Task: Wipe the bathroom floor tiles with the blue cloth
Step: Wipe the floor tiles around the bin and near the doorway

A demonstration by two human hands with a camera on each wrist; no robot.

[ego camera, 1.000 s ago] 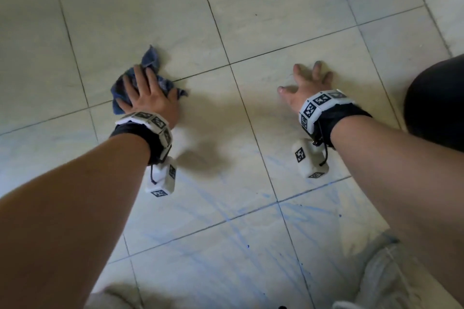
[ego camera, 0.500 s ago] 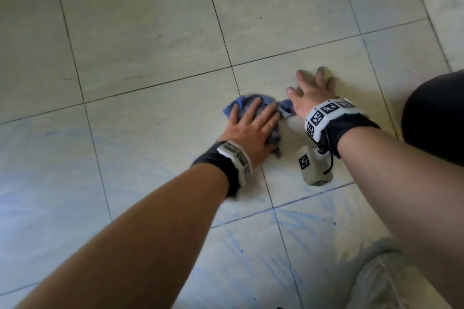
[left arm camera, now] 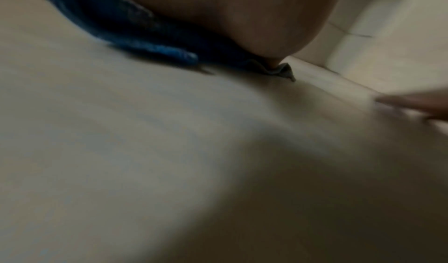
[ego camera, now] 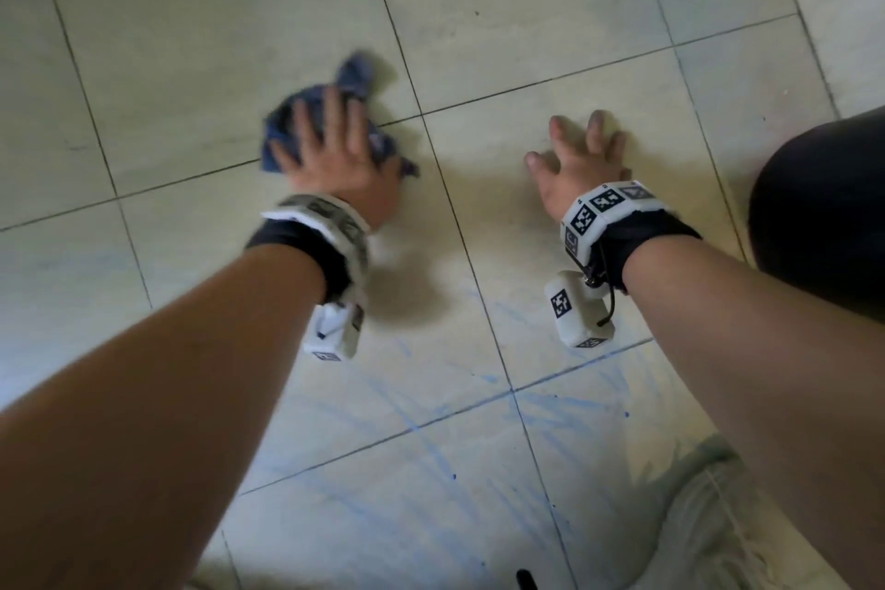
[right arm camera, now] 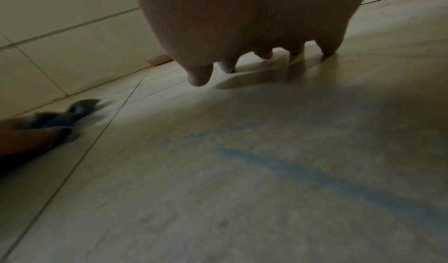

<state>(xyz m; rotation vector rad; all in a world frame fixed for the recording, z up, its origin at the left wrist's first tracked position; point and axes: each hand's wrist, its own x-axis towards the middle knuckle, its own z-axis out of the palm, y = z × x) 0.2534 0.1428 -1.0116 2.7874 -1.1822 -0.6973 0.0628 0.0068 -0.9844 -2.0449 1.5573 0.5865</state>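
A crumpled blue cloth [ego camera: 352, 79] lies on the pale floor tiles [ego camera: 230, 14], left of centre in the head view. My left hand [ego camera: 330, 149] presses flat on it with spread, straight fingers, blurred by motion. In the left wrist view the blue cloth [left arm camera: 135, 37] shows squashed under the palm. My right hand [ego camera: 574, 158] rests about a tile's width to the right, its spread fingertips [right arm camera: 200, 79] propped on the bare floor and holding nothing. The right wrist view catches the blue cloth [right arm camera: 60, 119] at far left.
Blue streaks [ego camera: 431, 422] mark the nearer tiles, and a blue smear [right arm camera: 315, 175] runs across the floor beneath the right wrist. A dark-clad knee [ego camera: 819, 216] is at the right edge. Light fabric [ego camera: 709, 517] lies at bottom right. A tiled wall [right arm camera: 60, 27] rises beyond the floor.
My left hand has swept the cloth back leftward and away from the right hand, after pushing it right against that hand half a second ago. The right hand has stayed planted.
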